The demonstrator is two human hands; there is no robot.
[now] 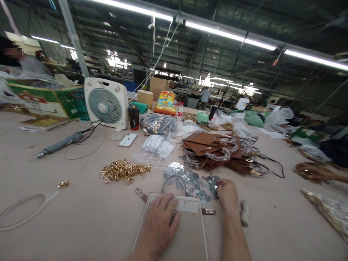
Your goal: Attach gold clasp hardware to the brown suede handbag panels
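My left hand lies flat with fingers stretched over a light-coloured bag panel. Two brown straps with metal fittings, a left strap and a right strap, stick out from the panel's sides. A plastic-wrapped handle curves up past its far edge. My right hand is at the right end of a pile of small silvery metal plates. Its fingers are pinched together; whatever is between them is too small to make out.
Gold-coloured metal fasteners are heaped left of centre. Brown bags are stacked behind the plates. A grey electric screwdriver, a phone and a fan stand leftward. A beige roll lies near my right forearm. Another person's hand works at far right.
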